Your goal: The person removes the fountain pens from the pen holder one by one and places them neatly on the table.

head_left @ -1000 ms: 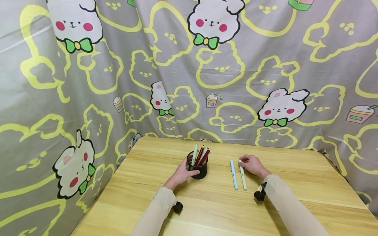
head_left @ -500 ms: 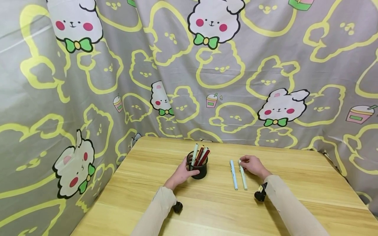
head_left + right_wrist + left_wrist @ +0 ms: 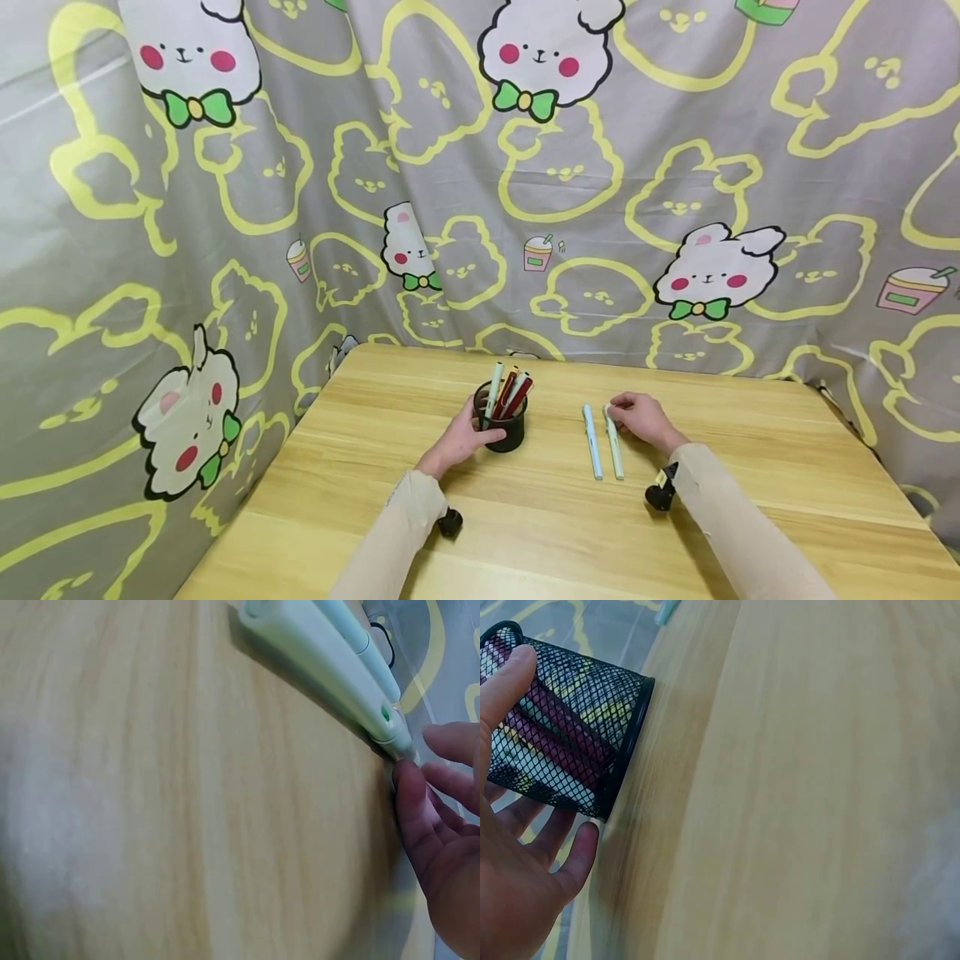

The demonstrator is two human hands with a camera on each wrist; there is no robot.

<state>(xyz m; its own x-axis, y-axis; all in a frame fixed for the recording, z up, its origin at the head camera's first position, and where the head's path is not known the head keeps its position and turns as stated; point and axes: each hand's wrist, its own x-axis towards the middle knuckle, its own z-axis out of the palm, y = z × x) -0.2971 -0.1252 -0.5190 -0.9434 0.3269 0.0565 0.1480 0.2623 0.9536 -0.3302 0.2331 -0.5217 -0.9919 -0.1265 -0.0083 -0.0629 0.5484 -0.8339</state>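
My left hand grips a black mesh pen holder that stands upright on the table. In the left wrist view, the thumb lies on one side of the mesh and the fingers on the other. Dark red and pale pens lean inside it. To the right, a light green pen lies beside a light blue pen, roughly parallel and apart. My right hand pinches the green pen's far end; in the right wrist view, the thumb and fingertips meet at that tip.
The wooden table stretches around both hands. A patterned grey curtain hangs behind its back edge and along the left side. Small black cameras are strapped at both wrists.
The green pen has shifted very slightly at the right fingertips. The left hand, the pen holder and the blue pen stay in place; the head view tilts a little.
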